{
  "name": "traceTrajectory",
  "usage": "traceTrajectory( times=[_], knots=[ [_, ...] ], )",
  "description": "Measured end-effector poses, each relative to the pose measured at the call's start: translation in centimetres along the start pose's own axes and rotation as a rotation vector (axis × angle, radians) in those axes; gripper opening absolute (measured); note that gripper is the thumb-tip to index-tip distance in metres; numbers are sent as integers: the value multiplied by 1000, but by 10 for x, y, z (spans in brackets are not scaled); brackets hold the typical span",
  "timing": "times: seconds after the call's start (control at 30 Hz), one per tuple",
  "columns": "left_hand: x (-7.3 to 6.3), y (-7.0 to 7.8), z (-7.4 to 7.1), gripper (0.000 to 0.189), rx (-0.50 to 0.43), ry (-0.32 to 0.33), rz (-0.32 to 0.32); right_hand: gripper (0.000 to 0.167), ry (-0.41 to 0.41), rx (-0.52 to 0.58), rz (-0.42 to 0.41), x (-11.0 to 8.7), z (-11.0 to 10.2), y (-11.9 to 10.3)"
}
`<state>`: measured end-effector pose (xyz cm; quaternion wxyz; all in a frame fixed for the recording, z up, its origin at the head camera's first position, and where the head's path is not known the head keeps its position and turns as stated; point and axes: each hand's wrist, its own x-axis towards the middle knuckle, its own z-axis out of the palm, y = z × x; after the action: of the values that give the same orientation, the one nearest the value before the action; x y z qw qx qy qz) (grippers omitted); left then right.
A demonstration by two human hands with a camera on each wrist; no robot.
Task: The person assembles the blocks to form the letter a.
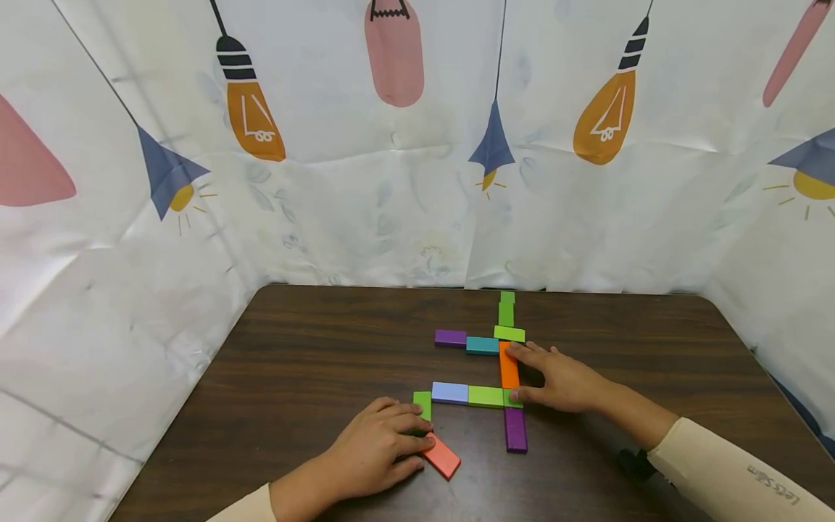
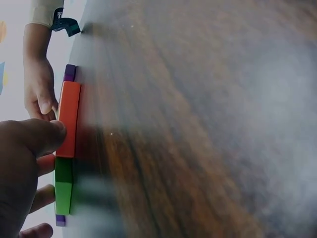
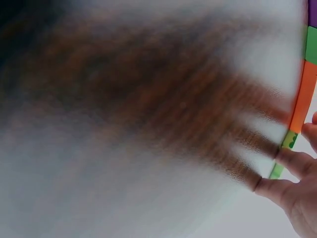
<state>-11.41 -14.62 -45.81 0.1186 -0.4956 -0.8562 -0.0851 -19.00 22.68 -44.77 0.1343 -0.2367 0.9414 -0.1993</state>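
My left hand (image 1: 378,449) rests low on the table, index finger on the corner of a coral block (image 1: 443,458). Its thumb lies along that block's left side, and its other fingers reach a green block (image 1: 422,403), partly covered by them. In the left wrist view the thumb touches the coral block (image 2: 68,119), with the green block (image 2: 63,183) beyond. My right hand (image 1: 564,380) is spread with fingers extended, fingertips at the upper end of an orange block (image 1: 508,366). Its thumb touches a small green piece (image 1: 512,397) at the orange block's lower end.
A purple block (image 1: 515,430) extends toward me below the right thumb. A row of light blue (image 1: 450,392) and lime (image 1: 485,396) blocks runs left. Farther back lie teal (image 1: 483,346), purple (image 1: 450,338) and lime (image 1: 509,333) blocks, with green ones (image 1: 506,313) near the patterned curtain (image 1: 424,217).
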Motion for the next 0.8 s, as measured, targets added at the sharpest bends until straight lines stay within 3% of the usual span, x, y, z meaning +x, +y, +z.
traceTrajectory(
  times=[0.4,0.63,0.8],
  knots=[
    [-8,-5,0,38,-59,-57,7,94,54,17,37,2,-6,0],
    [-11,-4,-1,45,-87,-103,-7,76,170,-44,41,8,-21,10],
    [-13,-2,-2,48,-86,-121,-21,58,165,-68,15,20,-31,21]
  ],
)
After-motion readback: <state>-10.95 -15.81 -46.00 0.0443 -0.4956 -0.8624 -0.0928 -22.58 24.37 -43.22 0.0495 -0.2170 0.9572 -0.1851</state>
